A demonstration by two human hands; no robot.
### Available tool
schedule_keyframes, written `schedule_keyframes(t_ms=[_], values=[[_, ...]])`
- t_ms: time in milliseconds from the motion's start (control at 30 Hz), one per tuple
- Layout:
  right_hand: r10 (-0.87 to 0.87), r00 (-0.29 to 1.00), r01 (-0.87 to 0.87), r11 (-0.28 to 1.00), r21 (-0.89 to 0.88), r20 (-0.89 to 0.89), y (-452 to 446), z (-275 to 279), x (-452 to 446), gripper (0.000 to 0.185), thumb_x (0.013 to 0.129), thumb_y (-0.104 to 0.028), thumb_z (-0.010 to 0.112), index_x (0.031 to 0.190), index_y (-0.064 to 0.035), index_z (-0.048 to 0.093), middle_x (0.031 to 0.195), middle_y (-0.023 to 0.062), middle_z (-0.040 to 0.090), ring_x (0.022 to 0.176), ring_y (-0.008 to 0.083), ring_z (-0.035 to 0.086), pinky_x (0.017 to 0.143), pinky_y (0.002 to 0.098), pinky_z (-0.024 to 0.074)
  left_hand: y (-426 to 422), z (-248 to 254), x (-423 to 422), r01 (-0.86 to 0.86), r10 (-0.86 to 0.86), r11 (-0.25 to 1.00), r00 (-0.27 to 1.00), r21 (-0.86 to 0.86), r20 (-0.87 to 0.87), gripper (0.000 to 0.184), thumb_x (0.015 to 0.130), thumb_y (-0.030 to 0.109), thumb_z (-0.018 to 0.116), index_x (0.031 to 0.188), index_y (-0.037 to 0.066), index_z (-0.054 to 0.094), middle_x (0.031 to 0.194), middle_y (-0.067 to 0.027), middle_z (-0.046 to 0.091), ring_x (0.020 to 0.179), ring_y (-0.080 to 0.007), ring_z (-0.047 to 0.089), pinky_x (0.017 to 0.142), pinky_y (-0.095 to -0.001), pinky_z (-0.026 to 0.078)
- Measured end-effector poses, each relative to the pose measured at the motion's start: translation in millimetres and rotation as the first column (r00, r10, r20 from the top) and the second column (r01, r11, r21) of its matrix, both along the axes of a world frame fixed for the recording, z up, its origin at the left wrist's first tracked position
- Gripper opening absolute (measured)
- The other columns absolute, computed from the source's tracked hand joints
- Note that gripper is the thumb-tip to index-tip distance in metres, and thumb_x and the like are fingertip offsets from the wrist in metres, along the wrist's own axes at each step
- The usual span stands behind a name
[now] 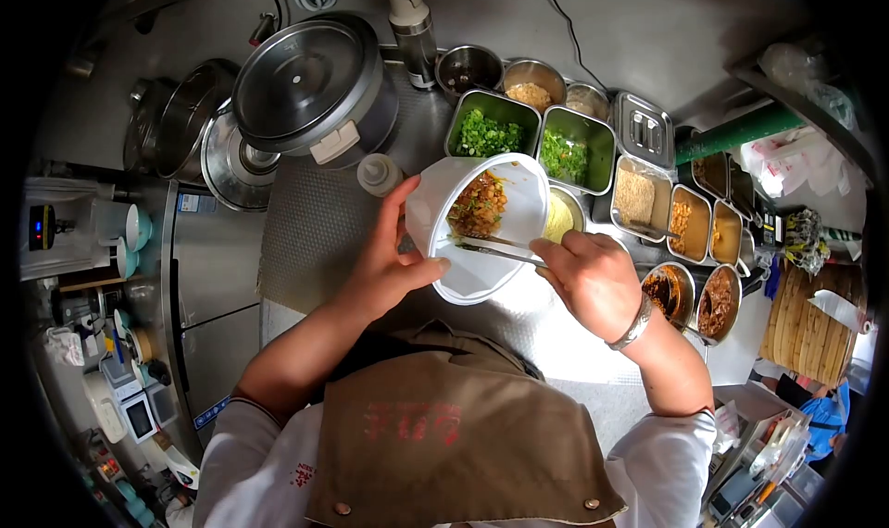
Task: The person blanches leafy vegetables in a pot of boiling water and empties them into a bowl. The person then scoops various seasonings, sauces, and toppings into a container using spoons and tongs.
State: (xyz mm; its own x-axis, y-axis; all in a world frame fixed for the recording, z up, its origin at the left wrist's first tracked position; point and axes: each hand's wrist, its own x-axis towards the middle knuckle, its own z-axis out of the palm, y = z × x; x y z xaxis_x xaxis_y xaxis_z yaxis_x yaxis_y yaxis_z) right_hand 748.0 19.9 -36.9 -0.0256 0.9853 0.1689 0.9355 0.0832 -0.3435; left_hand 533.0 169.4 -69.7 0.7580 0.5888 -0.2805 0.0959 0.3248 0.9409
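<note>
A white plastic bowl [532,199] is tilted over the counter, with its open side facing me. My left hand [394,259] is closed on its left side, thumb at the rim. Chopped brown food with green bits [479,204] lies inside. My right hand [593,278] grips a slim two-armed metal utensil [505,253], like tongs or chopsticks, whose tips reach into the bowl beside the food. Just behind the bowl are a tub of chopped greens [491,134], a second tub of greens [563,153] and a partly hidden bowl of pale yellow food [561,215].
A large lidded cooker [306,83] stands at the back left, near a white squeeze bottle [378,174] and a steel flask [413,37]. To the right are a tub of tan crumbs [637,194], a pot of dark red sauce [667,287] and a pot of brown chunks [718,301].
</note>
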Motion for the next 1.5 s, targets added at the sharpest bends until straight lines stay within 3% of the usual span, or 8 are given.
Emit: schedule_keyframes(t_ms=[133, 567, 767, 1067, 1167, 1267, 1367, 1500], values=[[-0.001, 1.000, 0.004, 0.996, -0.094, 0.027, 6, 6, 4, 0.024, 0.072, -0.012, 0.069, 0.096, -0.0077, 0.065, 0.070, 0.0078, 0.056, 0.062, 0.0279, 0.058, 0.059, 0.0376, 0.0484, 0, 3, 3, 0.023, -0.023, 1.000, 1.000, -0.008, -0.009, 0.091, 0.070, 0.001, 0.067, 0.144, 0.013, 0.015, 0.138, -0.0116, 0.027, 0.130, -0.0257, 0.027, 0.100, -0.0471, 0.038], [-0.057, 0.953, -0.037, 0.953, -0.301, -0.297, 25, -4, 22, 0.019, 0.077, -0.011, 0.065, 0.095, -0.0045, 0.065, 0.081, 0.0173, 0.064, 0.073, 0.0343, 0.062, 0.065, 0.0397, 0.0489, 1, -8, 1, 0.041, -0.042, 0.999, 0.999, -0.025, -0.016, 0.094, 0.068, 0.003, 0.068, 0.144, 0.014, 0.015, 0.138, -0.0107, 0.027, 0.130, -0.0257, 0.027, 0.099, -0.0460, 0.039], [-0.161, 0.911, 0.021, 0.938, -0.347, -0.380, 20, -11, 28, 0.021, 0.077, -0.010, 0.065, 0.097, -0.0037, 0.065, 0.081, 0.0179, 0.065, 0.072, 0.0340, 0.062, 0.064, 0.0376, 0.0494, 3, -6, 0, 0.034, -0.035, 0.999, 0.999, -0.022, -0.034, 0.092, 0.069, 0.003, 0.068, 0.144, 0.014, 0.015, 0.138, -0.0104, 0.028, 0.130, -0.0252, 0.028, 0.099, -0.0457, 0.039], [-0.104, 0.949, -0.007, 0.938, -0.348, -0.298, 23, -5, 27, 0.020, 0.078, -0.011, 0.064, 0.098, -0.0042, 0.066, 0.078, 0.0180, 0.064, 0.069, 0.0338, 0.062, 0.063, 0.0373, 0.0490, 1, -3, 2, 0.050, -0.051, 0.998, 0.998, -0.031, -0.031, 0.092, 0.069, 0.003, 0.068, 0.144, 0.013, 0.015, 0.137, -0.0100, 0.029, 0.129, -0.0255, 0.029, 0.099, -0.0460, 0.039], [-0.130, 0.916, -0.008, 0.941, -0.339, -0.381, 23, -15, 27, 0.021, 0.078, -0.009, 0.065, 0.098, -0.0037, 0.065, 0.073, 0.0170, 0.063, 0.062, 0.0276, 0.062, 0.060, 0.0330, 0.0487, 0, -1, 2, 0.039, -0.042, 0.998, 0.997, -0.049, -0.066, 0.093, 0.068, 0.002, 0.068, 0.144, 0.014, 0.015, 0.137, -0.0097, 0.029, 0.129, -0.0258, 0.029, 0.099, -0.0456, 0.038], [-0.252, 0.808, -0.010, 0.898, -0.440, -0.533, 19, -14, 31, 0.018, 0.082, -0.010, 0.063, 0.098, -0.0028, 0.065, 0.071, 0.0148, 0.064, 0.062, 0.0237, 0.062, 0.061, 0.0328, 0.0466, 2, -8, -1, 0.018, -0.018, 1.000, 0.999, -0.011, -0.051, 0.092, 0.068, 0.004, 0.067, 0.144, 0.014, 0.015, 0.138, -0.0104, 0.029, 0.129, -0.0264, 0.029, 0.098, -0.0456, 0.039], [-0.367, 0.597, 0.022, 0.896, -0.444, -0.713, 2, -25, 43, 0.019, 0.084, -0.005, 0.063, 0.102, -0.0011, 0.065, 0.075, 0.0067, 0.066, 0.064, 0.0097, 0.058, 0.058, 0.0248, 0.0436, 7, -11, -5, -0.017, 0.017, 1.000, 0.998, -0.003, -0.058, 0.092, 0.069, 0.007, 0.067, 0.144, 0.013, 0.014, 0.138, -0.0118, 0.030, 0.129, -0.0269, 0.030, 0.099, -0.0447, 0.037], [-0.449, 0.444, 0.229, 0.893, -0.387, -0.775, -25, -2, 66, 0.019, 0.084, -0.003, 0.063, 0.103, 0.0010, 0.064, 0.087, 0.0013, 0.065, 0.076, 0.0049, 0.055, 0.064, 0.0197, 0.0434, 14, -27, -14, -0.060, 0.061, 0.997, 0.998, -0.056, 0.007, 0.091, 0.070, 0.009, 0.065, 0.145, 0.012, 0.013, 0.137, -0.0132, 0.032, 0.127, -0.0261, 0.032, 0.101, -0.0413, 0.034]])
